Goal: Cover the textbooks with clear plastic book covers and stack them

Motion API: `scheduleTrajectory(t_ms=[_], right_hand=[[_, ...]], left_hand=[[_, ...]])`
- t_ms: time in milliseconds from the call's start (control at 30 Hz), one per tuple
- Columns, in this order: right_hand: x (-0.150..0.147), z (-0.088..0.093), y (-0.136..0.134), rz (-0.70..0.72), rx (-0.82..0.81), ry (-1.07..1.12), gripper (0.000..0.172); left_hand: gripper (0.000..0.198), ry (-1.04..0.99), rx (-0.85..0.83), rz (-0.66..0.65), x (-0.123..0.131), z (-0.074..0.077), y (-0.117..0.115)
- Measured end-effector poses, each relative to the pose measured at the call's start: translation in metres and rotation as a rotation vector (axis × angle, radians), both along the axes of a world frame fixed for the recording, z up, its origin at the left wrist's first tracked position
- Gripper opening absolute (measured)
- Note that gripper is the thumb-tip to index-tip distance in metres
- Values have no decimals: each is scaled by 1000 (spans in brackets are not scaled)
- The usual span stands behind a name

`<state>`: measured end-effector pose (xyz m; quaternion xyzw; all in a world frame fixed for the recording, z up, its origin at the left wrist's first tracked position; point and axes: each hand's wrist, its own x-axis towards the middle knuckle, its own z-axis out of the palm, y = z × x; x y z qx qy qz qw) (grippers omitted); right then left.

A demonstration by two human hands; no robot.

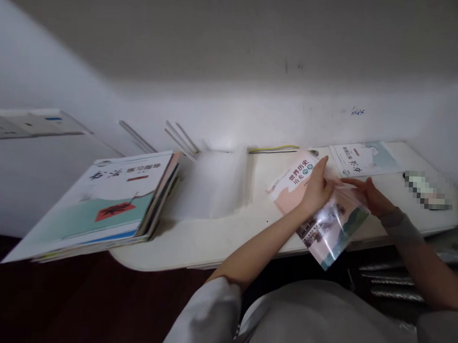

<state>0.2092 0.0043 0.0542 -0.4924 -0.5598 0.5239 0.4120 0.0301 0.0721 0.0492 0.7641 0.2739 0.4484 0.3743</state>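
Observation:
A booklet (292,186) with a white and salmon cover and Chinese lettering is tilted over the desk's front edge on the right. A clear, shiny plastic book cover (334,240) lies over its lower part, where photos and a green patch show through. My left hand (318,187) grips the booklet across its middle, thumb side up. My right hand (374,197) is at the booklet's far right edge, its fingers closed at the edge of the plastic; the fingertips are partly hidden.
On the left stands a stack of books (118,202), overhanging the desk (196,245). Beside it lies a pile of translucent plastic covers (209,186). Another booklet (364,158) lies at the back right, near a pixelated phone-like object (427,191). A wall (231,111) rises behind.

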Motion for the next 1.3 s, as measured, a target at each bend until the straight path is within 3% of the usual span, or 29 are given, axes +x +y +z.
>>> scheduleTrajectory(t_ms=[67,133,267,367,500,667,767,900,1033,1200,1300], right_hand=[[12,6,-16,-43,-63,-59,71],[16,8,-25,-80,-142,-100,74],[19,-6,-31,-186,-254,-87,70],[27,-19,-34,-269,-219,-22,56],[33,-25,-38,-310,-125,92,50],[27,-24,-37,-331,-188,122,47],[26,-24,-34,-313,-199,224,43],[25,-24,-28,-419,-125,211,43],[31,-26,-22,-431,-17,-3,45],[48,-31,-25,-653,295,-664,43],[48,-44,-37,-586,190,-908,47]], left_hand=[[67,71,1,-17,13,-15,2],[66,140,2,-52,12,-23,0],[70,444,183,-129,-29,-24,-11],[83,768,320,-41,-68,-26,-17],[91,1026,346,-4,-83,-41,-18],[90,1135,332,-28,-67,-56,-16],[90,1152,323,-45,-64,-56,-15],[89,1114,316,-67,-67,-53,-12],[90,1062,234,-35,-67,-51,-15],[88,1062,175,172,-65,-48,-44],[82,1107,156,241,-69,-38,-51]])
